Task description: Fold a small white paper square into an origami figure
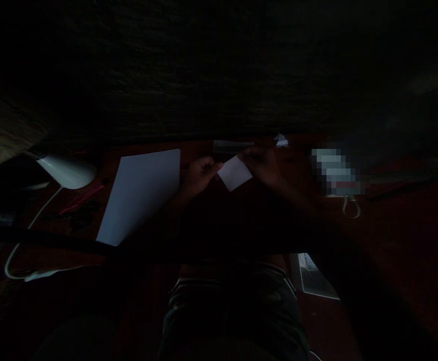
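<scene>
While the light over the reddish desktop (297, 173) stays very dim, you have a small white paper (235, 173) between your two hands, just right of the middle of the frame. It sits turned like a diamond: one corner points down toward the bottom edge of the frame, the opposite one up toward your right hand (261, 163), another leftward to your left hand (200, 176), and the last to the right. Its sides look nearly equal, so you can pick out no clear long axis. The face you see is plain and pale, slightly greyed by the gloom, with straight edges; any fine crease is too dark to tell. Your left thumb and fingers are pinched on the left corner, and your right fingers are clamped on the top corner. Left of centre in the frame lies a large white sheet (144, 190), apart from the small piece. Just above your hands is a pale flat strip (228, 146), with a crumpled white scrap (281, 141) to its right.
</scene>
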{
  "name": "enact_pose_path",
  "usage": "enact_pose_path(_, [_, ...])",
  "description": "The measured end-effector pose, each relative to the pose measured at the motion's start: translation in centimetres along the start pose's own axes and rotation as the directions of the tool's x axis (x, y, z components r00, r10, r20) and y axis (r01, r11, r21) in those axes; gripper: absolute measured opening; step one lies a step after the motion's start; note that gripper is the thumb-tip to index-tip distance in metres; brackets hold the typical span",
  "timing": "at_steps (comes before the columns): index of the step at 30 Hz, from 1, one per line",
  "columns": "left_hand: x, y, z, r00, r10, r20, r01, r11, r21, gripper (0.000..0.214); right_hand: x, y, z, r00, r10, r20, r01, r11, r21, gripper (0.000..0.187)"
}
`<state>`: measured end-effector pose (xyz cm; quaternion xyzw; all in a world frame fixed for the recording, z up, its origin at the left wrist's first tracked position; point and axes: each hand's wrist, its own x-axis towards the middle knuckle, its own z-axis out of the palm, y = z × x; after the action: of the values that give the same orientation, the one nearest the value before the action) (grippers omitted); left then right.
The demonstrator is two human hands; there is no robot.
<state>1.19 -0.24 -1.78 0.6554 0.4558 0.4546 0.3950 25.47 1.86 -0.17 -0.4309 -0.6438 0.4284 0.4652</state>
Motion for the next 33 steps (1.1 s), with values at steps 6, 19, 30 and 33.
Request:
enact_pose_path(6, [0.1, 0.0, 0.1, 0.999, 0.023, -0.031, -0.024, 0.999, -0.031, 0.050, 0.0, 0.0, 0.1, 0.998, -0.003, -0.055, 0.003, 1.000, 0.012, 0.050])
enact_pose_path(19, [-0.7, -0.5, 1.0, 0.987, -0.117, 0.110, 0.136, 0.973, -0.185, 0.047, 0.1, 0.6, 0.1, 0.981, -0.065, -0.183, 0.069, 0.997, 0.017, 0.054])
enact_pose_path(30, [-0.2, -0.3, 0.4, 0.996, -0.072, -0.056, 0.063, 0.987, -0.150, 0.044, -0.5, -0.7, 0.7, 0.986, 0.118, 0.117, -0.124, 0.991, 0.050, 0.062])
enact_pose_path(33, [-0.2, -0.2, 0.6, 0.995, -0.082, -0.061, 0.070, 0.981, -0.183, 0.045, -0.5, -0.6, 0.6, 0.987, 0.093, 0.132, -0.101, 0.994, 0.051, 0.061])
